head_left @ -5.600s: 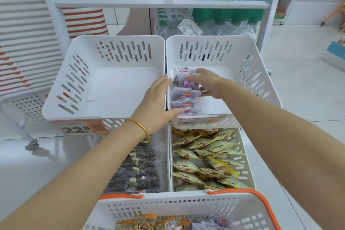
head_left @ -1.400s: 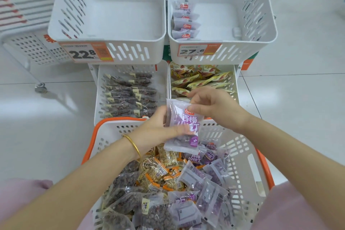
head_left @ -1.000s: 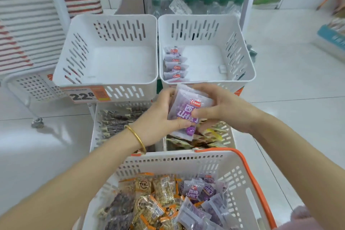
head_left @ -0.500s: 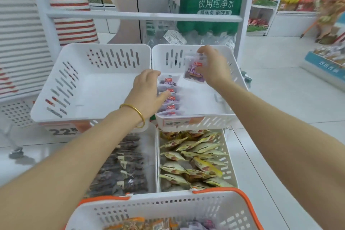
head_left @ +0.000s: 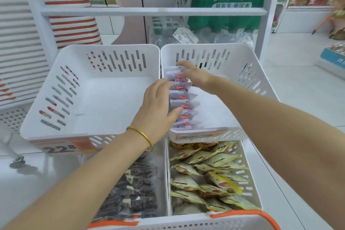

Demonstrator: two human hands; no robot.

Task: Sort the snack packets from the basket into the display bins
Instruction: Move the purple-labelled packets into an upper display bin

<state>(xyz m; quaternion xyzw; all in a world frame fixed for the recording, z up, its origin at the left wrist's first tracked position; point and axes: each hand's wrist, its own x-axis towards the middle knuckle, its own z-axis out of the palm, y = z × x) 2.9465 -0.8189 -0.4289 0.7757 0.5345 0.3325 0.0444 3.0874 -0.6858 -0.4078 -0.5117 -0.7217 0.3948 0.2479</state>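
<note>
The right grip (head_left: 194,78) is laid on the rearmost purple packet (head_left: 174,76); whether it is pinched cannot be told. The left grip (head_left: 158,106), fingers straight, is pressed against the row of packets (head_left: 183,106) just nearer, all inside one upper bin (head_left: 242,73). The basket (head_left: 242,216) is seen well below both.

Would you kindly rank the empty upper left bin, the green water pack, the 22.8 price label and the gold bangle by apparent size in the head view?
1. empty upper left bin
2. green water pack, farther back and cut off at the top
3. 22.8 price label
4. gold bangle
</note>
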